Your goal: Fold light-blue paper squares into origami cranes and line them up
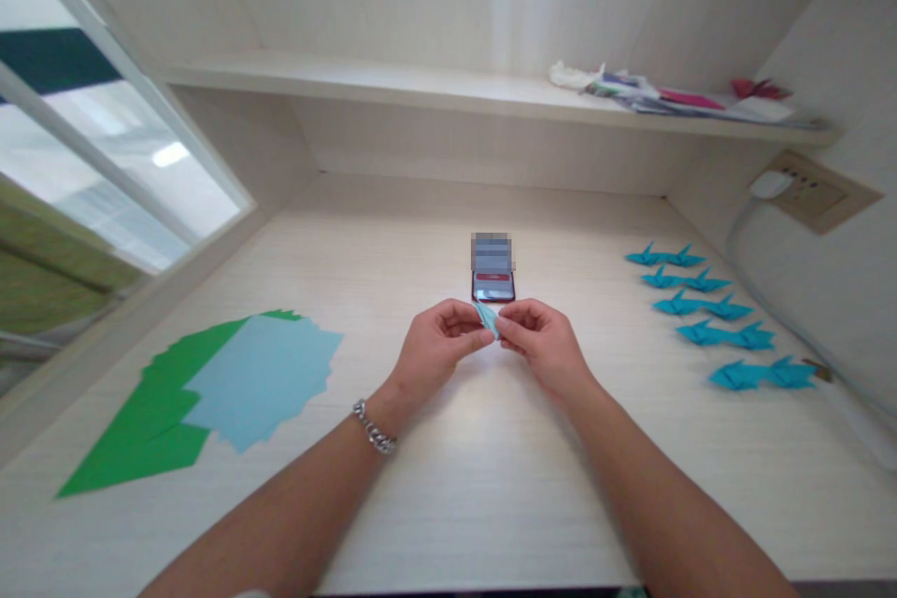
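Note:
A small piece of folded light-blue paper point(487, 318) is held above the desk between my two hands. My left hand point(445, 341) pinches it from the left, thumb in front. From the right, the thumb and fingertips of my right hand point(539, 341) grip its lower right edge. Parts of the paper are hidden behind my fingers. Just beyond my hands a phone point(493, 285) lies on the desk with its screen lit.
To the left, a fanned stack of light-blue paper sheets point(263, 378) overlaps green sheets point(133, 439). Several blue origami cranes point(701, 304) form rows at the right. Behind them runs a white cable point(733, 248) from a wall socket point(817, 192). A shelf point(392, 79) spans the back.

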The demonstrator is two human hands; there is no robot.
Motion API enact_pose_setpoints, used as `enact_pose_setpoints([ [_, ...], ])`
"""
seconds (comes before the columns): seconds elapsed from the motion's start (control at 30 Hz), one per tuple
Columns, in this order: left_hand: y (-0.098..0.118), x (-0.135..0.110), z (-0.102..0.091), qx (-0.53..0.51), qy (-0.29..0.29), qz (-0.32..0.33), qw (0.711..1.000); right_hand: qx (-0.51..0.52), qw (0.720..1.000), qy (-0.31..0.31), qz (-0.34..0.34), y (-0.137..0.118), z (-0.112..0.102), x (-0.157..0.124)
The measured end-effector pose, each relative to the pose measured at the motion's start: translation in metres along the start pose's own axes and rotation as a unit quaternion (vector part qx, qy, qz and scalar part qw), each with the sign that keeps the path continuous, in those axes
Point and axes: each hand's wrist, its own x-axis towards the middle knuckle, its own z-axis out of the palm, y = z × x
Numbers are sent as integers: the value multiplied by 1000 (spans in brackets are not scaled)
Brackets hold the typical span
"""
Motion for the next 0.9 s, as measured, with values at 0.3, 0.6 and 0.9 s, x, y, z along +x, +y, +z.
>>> enact_pose_setpoints([
  [0.3, 3, 1, 1, 29, 19, 9, 999, -80, 995, -29, -43, -3, 1, 0],
  [0.6, 4, 1, 2, 24, 34, 0, 999, -129, 988, -53, -61, -4, 0, -2],
  [0.9, 0, 0, 1, 58, 53, 14, 997, -222, 967, -33, -122, -2, 5, -6],
])
